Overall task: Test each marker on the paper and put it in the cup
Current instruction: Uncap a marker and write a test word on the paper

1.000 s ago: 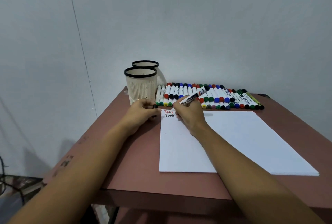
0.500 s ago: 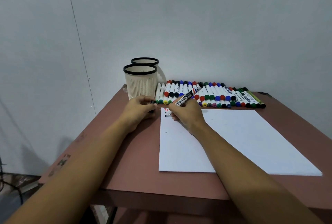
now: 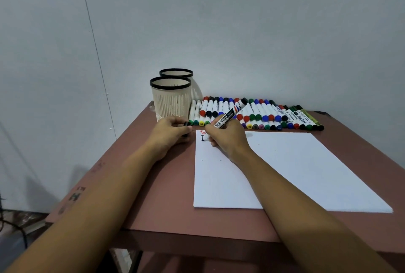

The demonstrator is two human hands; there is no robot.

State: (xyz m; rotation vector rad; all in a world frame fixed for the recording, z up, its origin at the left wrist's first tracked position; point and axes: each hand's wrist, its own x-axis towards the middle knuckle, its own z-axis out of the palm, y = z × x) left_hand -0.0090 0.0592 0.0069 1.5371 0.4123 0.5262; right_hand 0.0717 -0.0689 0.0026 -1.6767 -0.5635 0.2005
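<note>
Reddish-brown table (image 3: 153,196) against plain grey wall (image 3: 263,31), dim floor (image 3: 17,224) lower left

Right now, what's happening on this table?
A person is testing a black marker: the right hand holds it at the top left corner of the paper, beside red writing. The left hand pinches a black cap next to the paper. The other markers lie in a row behind, beside two cups.
</note>
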